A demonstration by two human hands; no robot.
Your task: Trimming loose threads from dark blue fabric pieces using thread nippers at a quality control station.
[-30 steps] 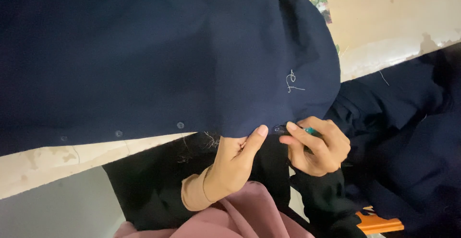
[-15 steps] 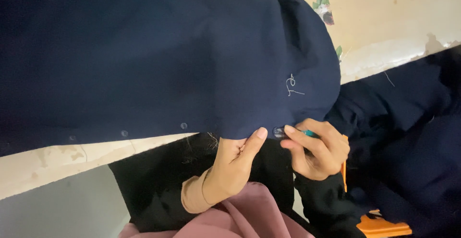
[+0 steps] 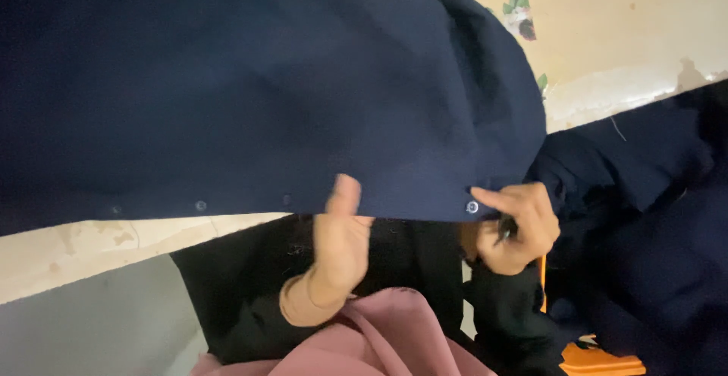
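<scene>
A large dark navy garment fills most of the head view, its lower edge carrying a row of small buttons. My left hand pinches that edge from below, thumb up against the cloth. My right hand grips the edge further right, next to a shiny button, and holds a small dark tool that is mostly hidden in the fist.
More navy fabric is heaped at the right. A pale worn table surface shows at top right and at lower left. Pink cloth covers my lap, and an orange object lies at the bottom right.
My hands have moved apart along the garment's edge. The white thread mark seen earlier on the cloth is out of sight, and a shiny button now sits at my right fingertips.
</scene>
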